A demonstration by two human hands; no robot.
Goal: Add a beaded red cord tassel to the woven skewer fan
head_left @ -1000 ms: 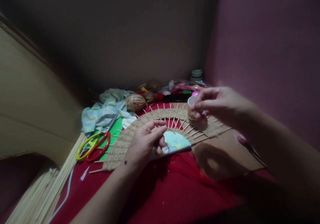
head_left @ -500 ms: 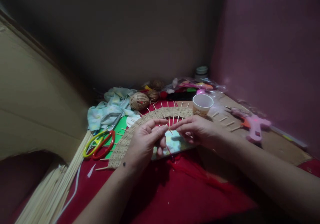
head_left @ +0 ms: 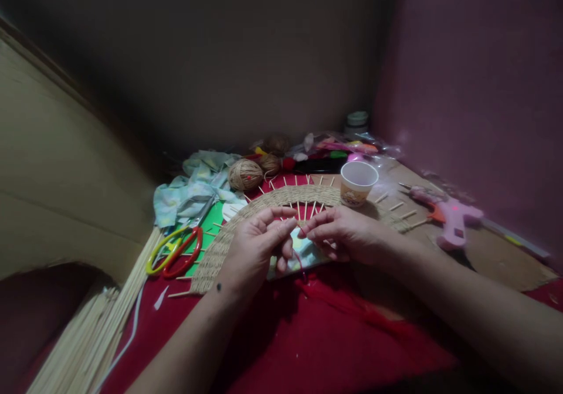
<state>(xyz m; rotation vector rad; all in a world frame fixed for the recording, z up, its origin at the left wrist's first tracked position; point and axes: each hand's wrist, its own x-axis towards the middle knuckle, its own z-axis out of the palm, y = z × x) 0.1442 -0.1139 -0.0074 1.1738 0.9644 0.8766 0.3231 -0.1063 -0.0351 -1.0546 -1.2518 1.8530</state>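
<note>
My left hand (head_left: 257, 244) is closed in a pinch, thumb against fingertips, on a thin red thread (head_left: 299, 260) that hangs below it. Just to its right, my right hand (head_left: 347, 233) also pinches, its fingertips at the thread's upper end. Behind both hands arches a woven twine half-ring (head_left: 268, 199) with thin wooden sticks poking out along its inner and outer edges. Below the fingertips lies a pale patterned cloth piece (head_left: 310, 257), partly hidden by my hands. Loose red strands (head_left: 373, 315) trail over the red cloth (head_left: 281, 347).
Scissors (head_left: 196, 252) with red and yellow handles lie at left, near patterned fabric (head_left: 182, 197) and long wooden sticks (head_left: 94, 323). Behind the arch sit twine balls (head_left: 245, 175). A paper cup (head_left: 357, 192) stands right of centre, with a pink glue gun (head_left: 455, 221) farther right.
The right hand's index finger has bent from nearly straight into a pinch at the thread. The thread's short end, which pointed down between the hands, is now drawn toward the right fingertips.
</note>
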